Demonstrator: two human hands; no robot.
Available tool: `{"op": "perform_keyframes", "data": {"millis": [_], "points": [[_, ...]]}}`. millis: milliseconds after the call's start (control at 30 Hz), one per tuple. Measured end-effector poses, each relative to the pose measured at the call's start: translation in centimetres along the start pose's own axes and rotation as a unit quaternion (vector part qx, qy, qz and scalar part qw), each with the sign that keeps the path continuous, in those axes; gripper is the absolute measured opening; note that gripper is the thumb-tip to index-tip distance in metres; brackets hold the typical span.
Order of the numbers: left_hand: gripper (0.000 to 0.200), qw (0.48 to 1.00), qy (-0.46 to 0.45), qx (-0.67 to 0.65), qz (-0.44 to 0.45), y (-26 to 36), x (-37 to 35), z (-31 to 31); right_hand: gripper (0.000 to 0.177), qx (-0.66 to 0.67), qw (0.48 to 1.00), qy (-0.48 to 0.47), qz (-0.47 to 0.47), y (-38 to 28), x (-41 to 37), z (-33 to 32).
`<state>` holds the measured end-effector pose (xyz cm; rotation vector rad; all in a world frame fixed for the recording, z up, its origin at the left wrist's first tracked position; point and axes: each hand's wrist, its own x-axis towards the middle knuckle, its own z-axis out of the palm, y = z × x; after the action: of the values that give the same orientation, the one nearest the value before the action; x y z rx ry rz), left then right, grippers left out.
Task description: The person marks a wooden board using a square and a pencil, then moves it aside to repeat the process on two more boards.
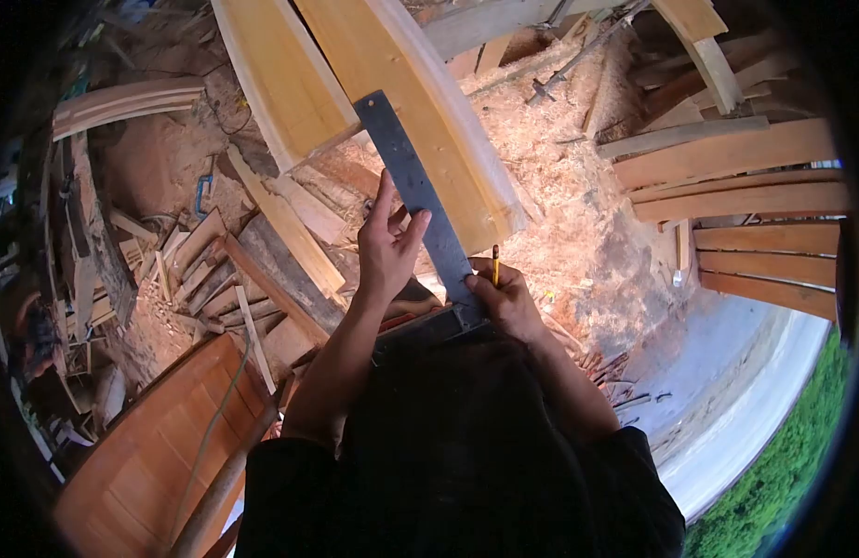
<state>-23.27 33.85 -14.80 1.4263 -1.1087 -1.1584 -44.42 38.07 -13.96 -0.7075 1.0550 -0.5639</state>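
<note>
A dark metal carpenter's square (412, 172) lies tilted, its long blade reaching over the end of a pale yellow wooden board (420, 102). My left hand (387, 251) is at the blade's left edge, thumb laid over the metal and index finger stretched upward; its other fingers are partly hidden. Lower down, near the corner, my right hand (511, 302) grips the square with its thumb on top. A yellow pencil (495, 268) sticks up from the fingers of that same hand. The square's short arm (420, 333) lies close to my dark shirt.
Beside the board is a second yellow board (280, 79), with a narrow gap between. Wood offcuts (206, 274) crowd the left floor, near a blue clamp (203, 193). Sawdust (559, 177) covers the ground at right. Curved planks (736, 153) are stacked farther right; a panelled door (169, 446) leans lower left.
</note>
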Motion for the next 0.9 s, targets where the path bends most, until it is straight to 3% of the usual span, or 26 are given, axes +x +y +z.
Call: {"op": "perform_keyframes", "data": {"millis": [167, 467, 567, 900], "points": [[0.076, 1.0, 0.0, -0.015, -0.006, 0.3, 0.0, 0.1, 0.028, 0.037, 0.999, -0.027, 0.011, -0.4, 0.3, -0.2], [0.078, 0.997, 0.021, -0.075, -0.021, -0.5, -0.3, 1.0, 0.028, -0.02, 0.998, -0.054, 0.009, 0.2, 0.9, -1.3], [0.078, 0.996, 0.038, -0.085, -0.009, -1.3, -0.3, 1.5, 0.022, 0.03, 0.999, -0.044, 0.011, -0.7, 0.5, -0.5], [0.077, 0.995, 0.063, -0.079, -0.014, -1.8, -0.5, 2.5, 0.022, 0.005, 0.999, -0.026, 0.02, -0.4, 0.5, -0.7]]}}
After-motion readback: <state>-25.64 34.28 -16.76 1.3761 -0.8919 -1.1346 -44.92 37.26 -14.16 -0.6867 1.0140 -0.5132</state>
